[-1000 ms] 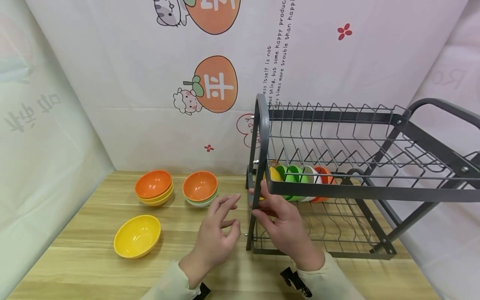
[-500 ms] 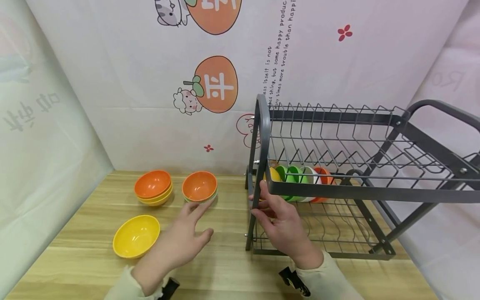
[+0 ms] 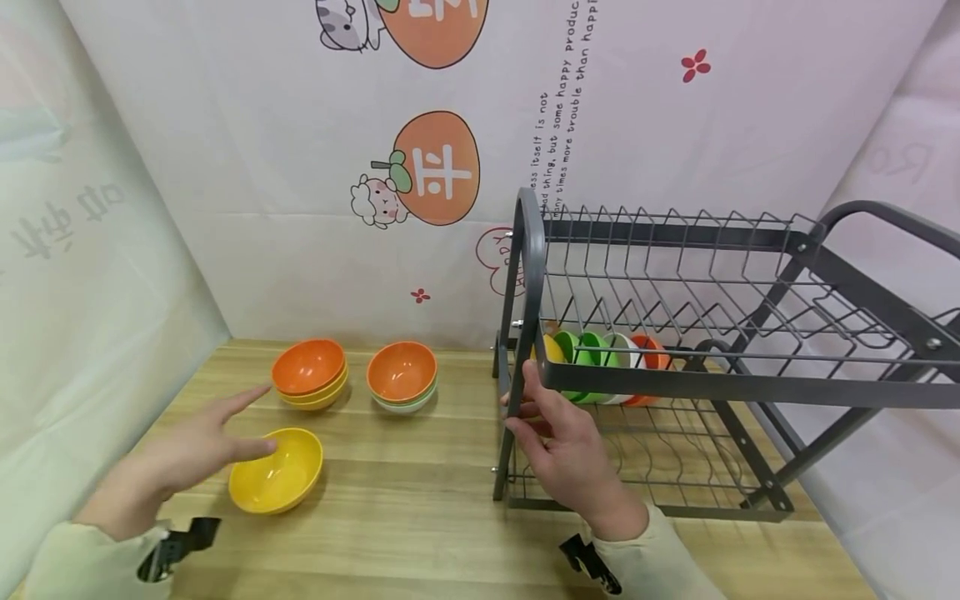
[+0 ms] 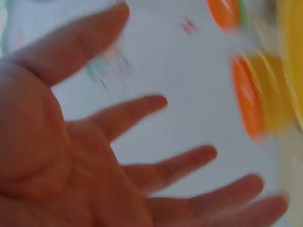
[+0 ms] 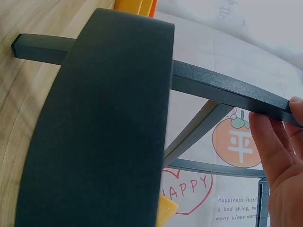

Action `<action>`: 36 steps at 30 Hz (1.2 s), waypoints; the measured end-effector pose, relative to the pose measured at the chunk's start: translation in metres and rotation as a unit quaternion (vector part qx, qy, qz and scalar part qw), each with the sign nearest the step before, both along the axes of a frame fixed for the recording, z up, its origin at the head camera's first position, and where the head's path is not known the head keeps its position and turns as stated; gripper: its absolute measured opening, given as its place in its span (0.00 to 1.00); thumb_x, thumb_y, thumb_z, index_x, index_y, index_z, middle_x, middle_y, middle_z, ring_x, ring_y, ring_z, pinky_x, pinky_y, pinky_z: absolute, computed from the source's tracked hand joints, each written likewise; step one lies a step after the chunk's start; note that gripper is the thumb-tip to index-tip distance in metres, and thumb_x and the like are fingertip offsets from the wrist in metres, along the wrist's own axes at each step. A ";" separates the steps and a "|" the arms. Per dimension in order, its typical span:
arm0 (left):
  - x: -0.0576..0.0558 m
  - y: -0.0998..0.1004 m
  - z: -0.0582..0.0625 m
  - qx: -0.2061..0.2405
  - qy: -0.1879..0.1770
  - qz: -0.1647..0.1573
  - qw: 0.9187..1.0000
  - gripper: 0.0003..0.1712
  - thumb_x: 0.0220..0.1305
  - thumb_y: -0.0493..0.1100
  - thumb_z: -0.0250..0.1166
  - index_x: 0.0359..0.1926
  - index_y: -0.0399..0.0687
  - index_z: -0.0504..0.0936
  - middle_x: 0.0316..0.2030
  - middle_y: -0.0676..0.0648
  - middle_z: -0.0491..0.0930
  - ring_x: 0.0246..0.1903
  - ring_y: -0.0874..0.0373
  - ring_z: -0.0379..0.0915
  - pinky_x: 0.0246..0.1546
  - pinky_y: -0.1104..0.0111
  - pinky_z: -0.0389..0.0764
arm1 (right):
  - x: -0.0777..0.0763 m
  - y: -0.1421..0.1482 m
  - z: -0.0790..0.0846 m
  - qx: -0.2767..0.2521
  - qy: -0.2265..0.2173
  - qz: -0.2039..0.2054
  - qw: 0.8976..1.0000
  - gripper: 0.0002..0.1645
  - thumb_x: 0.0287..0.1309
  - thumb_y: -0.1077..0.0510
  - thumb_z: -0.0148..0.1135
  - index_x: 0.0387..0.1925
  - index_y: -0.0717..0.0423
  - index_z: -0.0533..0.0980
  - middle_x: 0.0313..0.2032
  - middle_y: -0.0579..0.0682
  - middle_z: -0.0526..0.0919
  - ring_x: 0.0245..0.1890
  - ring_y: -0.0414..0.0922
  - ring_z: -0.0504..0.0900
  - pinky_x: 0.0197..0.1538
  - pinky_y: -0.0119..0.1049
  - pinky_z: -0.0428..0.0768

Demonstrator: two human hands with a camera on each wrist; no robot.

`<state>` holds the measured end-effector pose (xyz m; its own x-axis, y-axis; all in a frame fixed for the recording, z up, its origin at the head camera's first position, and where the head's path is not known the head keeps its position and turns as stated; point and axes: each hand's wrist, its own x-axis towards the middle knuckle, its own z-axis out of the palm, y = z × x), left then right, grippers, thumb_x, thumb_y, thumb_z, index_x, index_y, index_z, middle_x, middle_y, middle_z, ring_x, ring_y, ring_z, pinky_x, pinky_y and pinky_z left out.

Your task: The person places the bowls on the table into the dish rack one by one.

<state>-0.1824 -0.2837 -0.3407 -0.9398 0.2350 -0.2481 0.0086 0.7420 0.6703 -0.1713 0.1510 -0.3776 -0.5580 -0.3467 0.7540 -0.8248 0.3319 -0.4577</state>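
My left hand hovers over the left edge of a single yellow bowl, holding nothing. In the left wrist view its fingers spread wide, with the yellow bowl's blurred rim at the right. My right hand grips the front left post of a dark grey two-tier dish rack, thumb on one side and fingers on the other. The right wrist view shows thumb and fingertips pinching that post. Several yellow, green, white and orange bowls stand on edge in the rack's lower tier.
Behind the yellow bowl is a stack with an orange bowl on top of yellow ones. To its right, another orange bowl tops green and white bowls. A printed cloth hangs along the back of the wooden table.
My left hand has swung left from beside the rack, past the front of the stacked bowls, to the single yellow bowl. The right hand keeps its hold on the post.
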 end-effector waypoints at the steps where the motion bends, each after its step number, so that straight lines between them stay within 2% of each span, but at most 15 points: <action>1: -0.003 -0.013 -0.004 0.038 -0.040 0.007 0.998 0.56 0.65 0.55 0.67 0.79 0.44 0.42 0.71 0.21 0.39 0.64 0.20 0.51 0.52 0.31 0.69 | 0.000 0.000 0.000 0.000 0.000 0.000 1.000 0.57 0.53 0.78 0.66 0.78 0.53 0.50 0.48 0.59 0.80 0.40 0.47 0.85 0.41 0.32 0.85; 4: -0.007 -0.044 -0.020 0.142 -0.123 0.012 0.982 0.52 0.70 0.47 0.64 0.80 0.47 0.38 0.71 0.21 0.31 0.62 0.24 0.59 0.49 0.39 0.78 | 0.000 0.001 0.000 0.000 -0.001 0.000 1.000 0.57 0.53 0.78 0.66 0.79 0.52 0.50 0.48 0.57 0.80 0.41 0.47 0.85 0.41 0.32 0.85; 7: -0.007 -0.066 -0.039 0.238 -0.159 -0.027 0.958 0.43 0.74 0.39 0.58 0.80 0.55 0.46 0.71 0.22 0.25 0.62 0.31 0.63 0.51 0.42 0.78 | 0.000 0.001 0.000 0.000 0.004 -0.001 1.000 0.60 0.52 0.79 0.67 0.79 0.50 0.49 0.48 0.55 0.80 0.41 0.48 0.85 0.41 0.33 0.85; 9: -0.005 -0.075 -0.051 0.299 -0.175 -0.068 0.935 0.39 0.75 0.34 0.54 0.79 0.61 0.51 0.70 0.24 0.22 0.62 0.37 0.65 0.54 0.43 0.77 | -0.001 0.000 0.000 -0.002 0.013 -0.002 1.000 0.61 0.50 0.80 0.67 0.79 0.49 0.49 0.47 0.55 0.81 0.40 0.48 0.85 0.40 0.33 0.86; 12: -0.004 -0.082 -0.067 0.381 -0.207 -0.121 0.893 0.38 0.76 0.29 0.47 0.77 0.69 0.57 0.75 0.40 0.37 0.61 0.42 0.69 0.57 0.42 0.73 | -0.002 -0.001 0.000 -0.003 0.027 -0.003 1.000 0.63 0.48 0.80 0.68 0.79 0.48 0.49 0.46 0.56 0.81 0.39 0.50 0.85 0.38 0.33 0.86; 14: -0.004 -0.083 -0.075 0.422 -0.233 -0.141 0.865 0.38 0.76 0.28 0.44 0.77 0.69 0.58 0.72 0.54 0.49 0.60 0.41 0.70 0.59 0.41 0.70 | -0.002 -0.001 0.000 -0.002 0.030 -0.003 1.000 0.63 0.48 0.80 0.69 0.79 0.48 0.49 0.46 0.56 0.81 0.38 0.50 0.85 0.37 0.33 0.86; 16: -0.006 -0.082 -0.081 0.446 -0.251 -0.149 0.846 0.37 0.77 0.28 0.42 0.76 0.68 0.60 0.74 0.52 0.44 0.60 0.39 0.70 0.59 0.41 0.68 | -0.002 -0.001 0.000 0.000 0.029 -0.005 1.000 0.63 0.49 0.79 0.69 0.79 0.48 0.49 0.46 0.56 0.81 0.39 0.50 0.85 0.37 0.33 0.86; 17: -0.006 -0.081 -0.083 0.452 -0.260 -0.145 0.841 0.36 0.77 0.28 0.42 0.75 0.69 0.63 0.76 0.46 0.35 0.59 0.39 0.70 0.60 0.42 0.68 | -0.002 -0.001 0.000 0.001 0.027 -0.006 1.000 0.63 0.49 0.79 0.69 0.79 0.48 0.49 0.46 0.56 0.81 0.39 0.50 0.85 0.37 0.33 0.86; 19: -0.007 -0.078 -0.087 0.452 -0.266 -0.134 0.841 0.35 0.77 0.28 0.43 0.72 0.69 0.67 0.72 0.32 0.17 0.57 0.37 0.72 0.59 0.43 0.70 | -0.001 0.000 0.000 0.006 0.022 -0.010 1.000 0.62 0.51 0.78 0.68 0.79 0.48 0.49 0.46 0.55 0.81 0.39 0.49 0.85 0.38 0.33 0.86; 21: -0.008 -0.075 -0.090 0.443 -0.259 -0.123 0.850 0.34 0.76 0.29 0.45 0.71 0.69 0.69 0.64 0.28 0.02 0.56 0.38 0.73 0.58 0.45 0.72 | -0.001 0.000 0.000 0.010 0.021 -0.013 1.000 0.61 0.51 0.78 0.68 0.79 0.48 0.48 0.47 0.55 0.81 0.40 0.48 0.85 0.39 0.33 0.86; 24: -0.009 -0.071 -0.093 0.424 -0.245 -0.105 0.866 0.32 0.76 0.29 0.47 0.70 0.66 0.71 0.66 0.25 0.09 0.53 0.39 0.74 0.57 0.47 0.75 | 0.000 0.000 0.001 0.015 0.019 -0.018 1.000 0.61 0.52 0.78 0.68 0.79 0.49 0.48 0.47 0.54 0.81 0.40 0.48 0.84 0.39 0.33 0.86; 26: -0.011 -0.068 -0.096 0.417 -0.237 -0.097 0.872 0.31 0.76 0.30 0.48 0.70 0.64 0.71 0.66 0.23 0.14 0.53 0.41 0.74 0.57 0.47 0.75 | 0.000 0.000 0.001 0.016 0.019 -0.019 1.000 0.61 0.52 0.78 0.68 0.79 0.49 0.48 0.47 0.54 0.81 0.40 0.48 0.84 0.39 0.33 0.86; 29: -0.012 -0.064 -0.099 0.412 -0.234 -0.086 0.877 0.30 0.76 0.31 0.50 0.69 0.65 0.71 0.66 0.21 0.16 0.54 0.42 0.73 0.57 0.48 0.76 | 0.000 0.000 0.001 0.017 0.018 -0.020 0.999 0.60 0.52 0.78 0.68 0.79 0.48 0.49 0.47 0.53 0.81 0.40 0.47 0.84 0.39 0.33 0.86; 31: -0.013 -0.060 -0.100 0.413 -0.233 -0.087 0.876 0.30 0.76 0.31 0.50 0.70 0.64 0.70 0.67 0.21 0.17 0.55 0.43 0.73 0.57 0.48 0.76 | 0.000 0.000 0.001 0.017 0.018 -0.018 1.000 0.60 0.52 0.77 0.68 0.79 0.48 0.49 0.47 0.53 0.81 0.40 0.47 0.84 0.39 0.33 0.86; 36: -0.015 -0.049 -0.101 0.404 -0.218 -0.091 0.884 0.34 0.72 0.29 0.53 0.74 0.60 0.66 0.67 0.19 0.20 0.54 0.43 0.73 0.56 0.48 0.76 | 0.000 0.000 0.002 0.015 0.018 -0.016 1.000 0.61 0.52 0.78 0.68 0.79 0.48 0.48 0.47 0.54 0.81 0.40 0.48 0.84 0.39 0.34 0.86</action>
